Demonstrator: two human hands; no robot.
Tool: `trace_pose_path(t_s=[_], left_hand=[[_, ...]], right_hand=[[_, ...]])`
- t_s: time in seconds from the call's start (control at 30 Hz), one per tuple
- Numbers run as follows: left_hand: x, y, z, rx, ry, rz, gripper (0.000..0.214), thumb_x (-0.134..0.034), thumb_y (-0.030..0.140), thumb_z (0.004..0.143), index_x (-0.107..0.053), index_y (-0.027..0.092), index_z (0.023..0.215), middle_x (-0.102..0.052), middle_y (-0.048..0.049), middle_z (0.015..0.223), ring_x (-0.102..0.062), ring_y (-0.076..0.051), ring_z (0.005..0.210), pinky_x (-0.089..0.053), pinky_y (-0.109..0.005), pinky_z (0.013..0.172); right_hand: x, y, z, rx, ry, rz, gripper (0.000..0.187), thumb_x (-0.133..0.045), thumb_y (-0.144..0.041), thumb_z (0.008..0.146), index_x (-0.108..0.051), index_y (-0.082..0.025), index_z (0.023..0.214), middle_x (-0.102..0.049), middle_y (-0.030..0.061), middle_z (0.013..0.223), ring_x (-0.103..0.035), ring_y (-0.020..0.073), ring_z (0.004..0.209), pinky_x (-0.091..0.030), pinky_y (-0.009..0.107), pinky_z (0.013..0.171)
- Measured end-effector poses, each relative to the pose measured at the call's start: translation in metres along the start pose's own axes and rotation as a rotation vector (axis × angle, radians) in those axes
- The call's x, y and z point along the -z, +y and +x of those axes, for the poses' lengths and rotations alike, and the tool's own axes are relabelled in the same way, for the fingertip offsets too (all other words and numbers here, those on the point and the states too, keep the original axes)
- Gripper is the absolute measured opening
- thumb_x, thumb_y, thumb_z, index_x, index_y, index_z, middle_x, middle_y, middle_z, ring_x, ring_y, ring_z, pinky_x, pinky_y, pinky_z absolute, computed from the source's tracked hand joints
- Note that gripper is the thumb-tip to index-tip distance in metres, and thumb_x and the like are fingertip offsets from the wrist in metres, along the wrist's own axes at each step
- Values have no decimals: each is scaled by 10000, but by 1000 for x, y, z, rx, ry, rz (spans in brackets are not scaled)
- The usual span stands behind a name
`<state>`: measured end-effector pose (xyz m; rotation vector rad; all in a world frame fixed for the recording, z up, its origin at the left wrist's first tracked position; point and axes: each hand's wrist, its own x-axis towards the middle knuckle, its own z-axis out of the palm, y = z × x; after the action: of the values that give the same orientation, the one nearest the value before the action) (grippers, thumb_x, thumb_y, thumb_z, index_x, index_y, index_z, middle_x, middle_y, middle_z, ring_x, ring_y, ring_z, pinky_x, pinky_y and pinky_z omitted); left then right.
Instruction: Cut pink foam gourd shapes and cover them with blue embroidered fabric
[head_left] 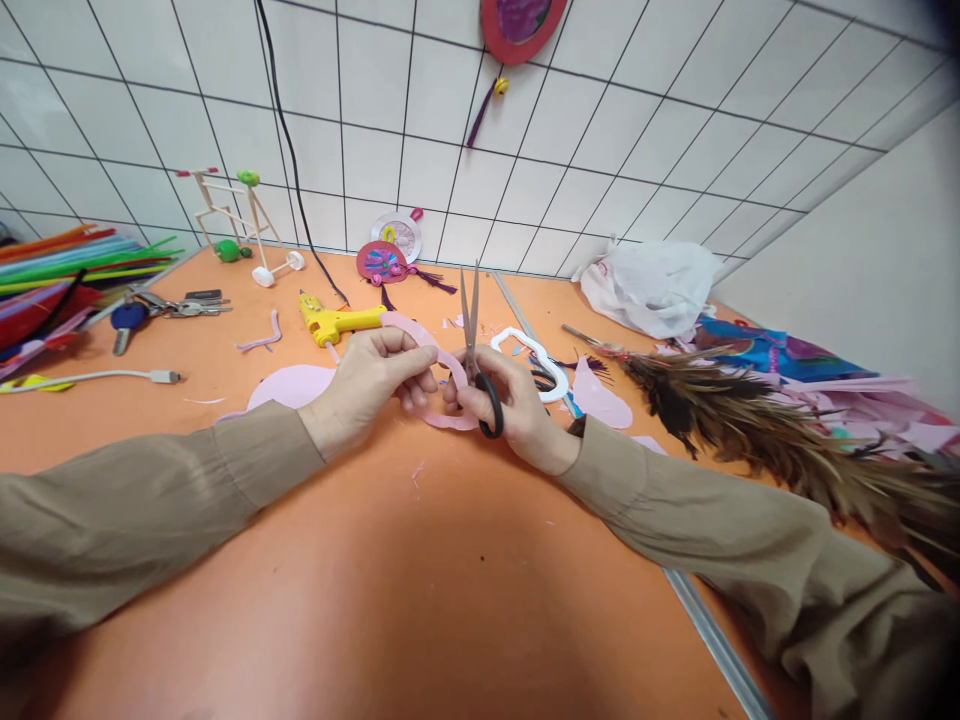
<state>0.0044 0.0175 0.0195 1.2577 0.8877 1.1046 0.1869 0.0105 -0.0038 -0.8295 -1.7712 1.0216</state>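
Observation:
My left hand (375, 378) is closed, pinching a curved pink strip (409, 326) that looks like a cut-out ring of thin sheet. In my right hand (517, 405) is a pair of scissors (470, 320) with black handles, its blades pointing up and slightly apart. Fingers of the right hand also seem to touch the ring's right side. A rounded pink piece (289, 385) lies under and beside my left wrist. Just right of my right hand are a white wavy frame (551, 370) and a pink pear-shaped piece (602, 398).
On the orange table (337, 600) lie a yellow glue gun (337, 322), keys (180, 303), a white cable (97, 378) and colourful pipe cleaners (67, 260). A stick-built tricycle model (240, 225) stands at the back left. A plastic bag (646, 285) and a feather duster (750, 410) are at right.

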Motion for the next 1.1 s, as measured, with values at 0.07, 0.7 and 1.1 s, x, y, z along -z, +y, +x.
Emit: trace_pose_path(t_s=[0.07, 0.7, 1.1], left_hand=[[0, 0, 0, -9, -9, -11, 231, -690, 280, 791, -600, 155, 619, -641, -3, 565, -555, -88, 446, -439, -212, 469], [-1, 2, -1, -3, 6, 10, 320, -641, 301, 855, -593, 145, 580, -642, -21, 556, -550, -89, 417, -441, -206, 430], [1, 0, 4, -29, 28, -43, 274, -694, 289, 803, -594, 144, 593, -645, -26, 526, -551, -94, 384, -411, -189, 384]], right_hand=[[-1, -1, 0, -25, -7, 1, 406, -791, -513, 744, -557, -194, 837, -524, -16, 737, -499, 137, 665, -431, 282, 618], [4, 16, 4, -95, -85, 441, 431, -652, -598, 797, -656, -176, 710, -641, 39, 694, -578, 169, 636, -451, 296, 593], [3, 19, 5, -67, -82, 477, 483, -657, -645, 803, -701, -181, 678, -632, 41, 699, -564, 163, 634, -427, 288, 585]])
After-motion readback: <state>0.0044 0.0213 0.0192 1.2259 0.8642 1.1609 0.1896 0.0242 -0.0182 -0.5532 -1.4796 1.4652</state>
